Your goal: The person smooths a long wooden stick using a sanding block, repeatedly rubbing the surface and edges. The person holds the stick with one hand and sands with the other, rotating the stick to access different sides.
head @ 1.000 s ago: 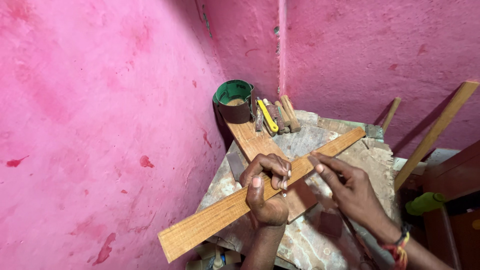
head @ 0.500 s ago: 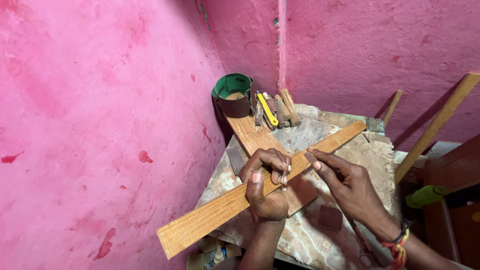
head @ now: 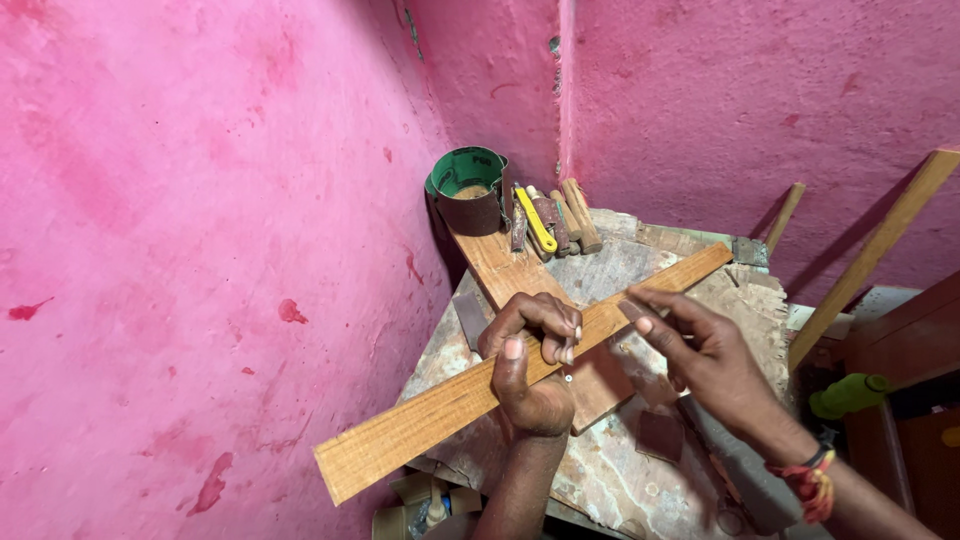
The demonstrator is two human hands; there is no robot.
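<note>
Two hands meet mid-frame on the plank (head: 450, 405): left hand (head: 530, 360) clamps its middle, pinching a nail (head: 568, 372); right hand (head: 700, 355) rests open-fingered. Stiff, light wood; best held centrally.

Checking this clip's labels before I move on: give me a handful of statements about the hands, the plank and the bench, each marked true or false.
1. The left hand rests on the long wooden plank. True.
2. The plank lies wholly on the workbench. False: its near end juts out past the bench edge.
3. The right hand grips the yellow-handled tool. False: that tool lies at the back by the wall.
4. A green-lined roll stands in the corner. True.
5. The walls are blue. False: they are pink.
</note>
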